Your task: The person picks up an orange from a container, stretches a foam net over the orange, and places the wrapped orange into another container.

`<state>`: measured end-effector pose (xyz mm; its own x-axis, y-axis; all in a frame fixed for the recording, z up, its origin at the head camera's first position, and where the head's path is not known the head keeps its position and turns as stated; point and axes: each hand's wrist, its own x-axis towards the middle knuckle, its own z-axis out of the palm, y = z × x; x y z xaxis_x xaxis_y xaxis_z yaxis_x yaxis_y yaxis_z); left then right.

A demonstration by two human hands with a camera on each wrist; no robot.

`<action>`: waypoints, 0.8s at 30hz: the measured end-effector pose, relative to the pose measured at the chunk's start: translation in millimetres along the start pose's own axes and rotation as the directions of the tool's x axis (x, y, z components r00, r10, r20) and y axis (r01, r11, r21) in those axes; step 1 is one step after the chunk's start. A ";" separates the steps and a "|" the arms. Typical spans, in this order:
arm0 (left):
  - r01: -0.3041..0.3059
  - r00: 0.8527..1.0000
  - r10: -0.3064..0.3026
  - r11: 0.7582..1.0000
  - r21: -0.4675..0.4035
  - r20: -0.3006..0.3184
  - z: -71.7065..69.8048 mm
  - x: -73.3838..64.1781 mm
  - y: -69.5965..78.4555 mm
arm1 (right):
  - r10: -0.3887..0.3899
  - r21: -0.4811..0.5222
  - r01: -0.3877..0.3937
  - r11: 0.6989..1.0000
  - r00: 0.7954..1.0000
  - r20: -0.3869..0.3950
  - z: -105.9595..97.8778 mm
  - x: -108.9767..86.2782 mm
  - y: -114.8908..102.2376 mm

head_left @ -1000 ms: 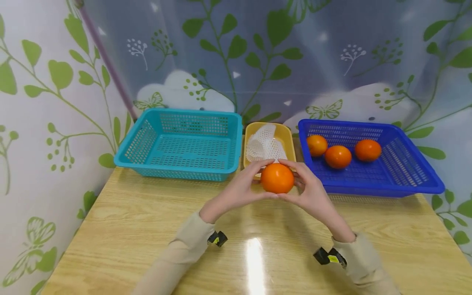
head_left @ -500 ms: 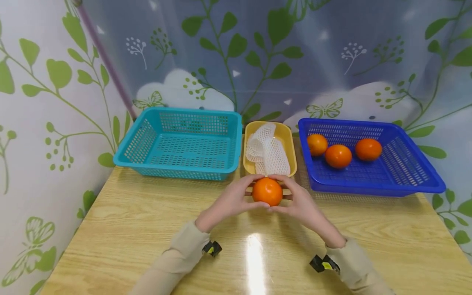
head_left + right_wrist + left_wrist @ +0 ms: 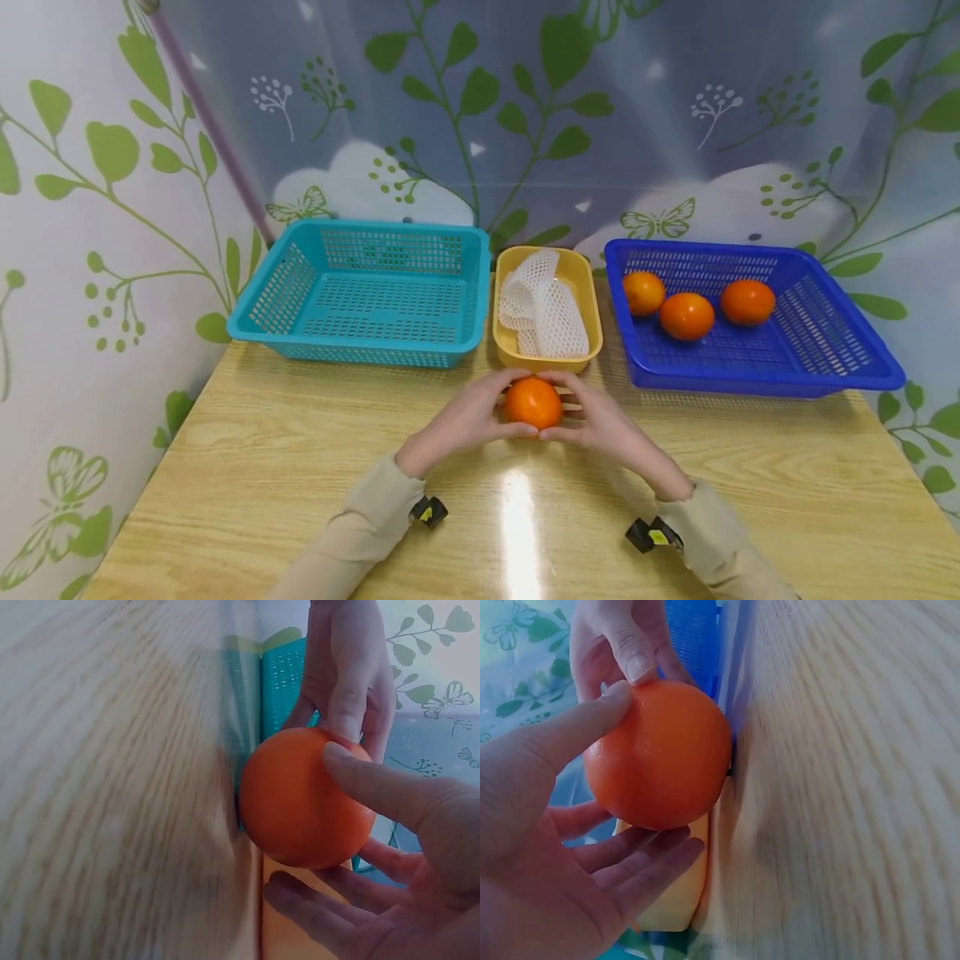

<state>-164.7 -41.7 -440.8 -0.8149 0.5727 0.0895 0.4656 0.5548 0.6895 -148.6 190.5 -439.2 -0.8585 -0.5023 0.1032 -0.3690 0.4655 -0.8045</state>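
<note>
Holding the fruit (image 3: 534,404) seems your step; your left hand (image 3: 465,418) and right hand (image 3: 606,425) grip it by the tub (image 3: 577,268). Your next move likely needs gentle squeezing.

1. Fruit (image 3: 533,403) between the hands (image 3: 465,417) (image 3: 606,423): smooth, glossy.
2. Desk (image 3: 285,450) beneath them: glossy, wood-grained.
3. Net (image 3: 558,321) beyond them: foam-like mesh.
4. Tub (image 3: 576,277) around it: smooth plastic.
5. Baskets (image 3: 386,308) (image 3: 757,354) beyond, either side: perforated plastic.
</note>
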 end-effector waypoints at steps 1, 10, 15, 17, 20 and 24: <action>0.001 1.000 -0.001 1.000 -0.001 0.003 0.3 -0.3 -0.6 | 0.002 0.001 -0.002 1.000 1.000 0.004 0.4 0.0 0.6; 0.006 1.000 -0.006 1.000 0.007 0.022 -0.2 -0.7 -1.1 | -0.010 -0.033 0.011 0.999 0.999 0.044 -6.3 0.5 0.9; 0.009 0.999 -0.010 1.000 0.013 0.032 -1.3 0.2 -0.8 | -0.053 -0.124 0.052 0.991 0.999 -0.007 -29.0 5.7 -11.8; 0.010 0.999 -0.011 1.000 0.017 0.036 -1.2 0.3 -1.0 | -0.068 -0.158 0.059 0.986 0.996 -0.051 -36.6 9.3 -16.7; 0.009 0.999 -0.010 1.000 0.023 0.036 -0.5 0.3 -1.6 | -0.072 -0.215 0.036 0.976 0.985 -0.158 -42.0 16.2 -23.7; 0.009 0.999 -0.010 1.000 0.028 0.031 0.4 0.2 -1.6 | -0.071 -0.338 -0.052 0.940 0.937 -0.342 -41.5 30.4 -31.2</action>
<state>-165.5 -42.2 -442.2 -0.8082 0.5858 0.0604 0.4681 0.5767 0.6696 -178.0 190.9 -386.7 -0.9001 -0.2540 0.3541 -0.4222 0.7098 -0.5639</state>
